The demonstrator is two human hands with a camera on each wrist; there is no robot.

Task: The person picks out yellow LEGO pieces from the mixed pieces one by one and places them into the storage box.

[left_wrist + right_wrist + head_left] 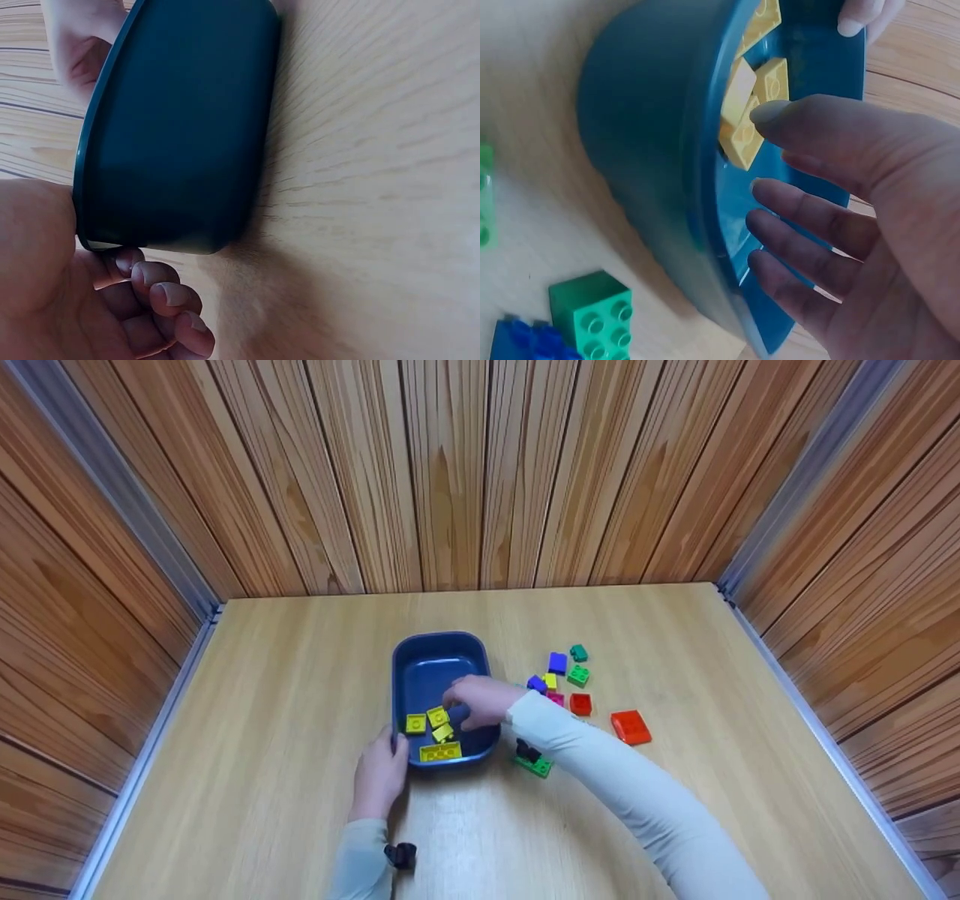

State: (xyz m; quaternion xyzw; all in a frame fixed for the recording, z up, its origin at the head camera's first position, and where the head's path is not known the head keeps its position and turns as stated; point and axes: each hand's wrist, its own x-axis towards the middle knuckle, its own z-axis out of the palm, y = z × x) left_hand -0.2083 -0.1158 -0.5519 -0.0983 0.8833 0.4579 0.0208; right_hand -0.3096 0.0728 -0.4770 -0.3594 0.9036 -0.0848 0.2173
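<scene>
A dark blue plastic bin (435, 679) stands on the table, with several yellow toy bricks (437, 717) lying loose in its near end. My left hand (379, 772) grips the bin's near left side, thumb over the rim and fingers curled against the outside, as the left wrist view shows. Over the bin's right side reaches my right hand (484, 701), fingers apart. The right wrist view shows nothing held in it; its thumb overlaps a yellow brick (744, 139) there.
Right of the bin lie loose bricks: purple (557, 663), green (578, 675), red (580, 704) and a larger red-orange piece (631, 727). A green plate-like brick (534, 765) with a black piece lies below the right sleeve (600, 772), which hides part of the group. Wood-patterned walls enclose the table.
</scene>
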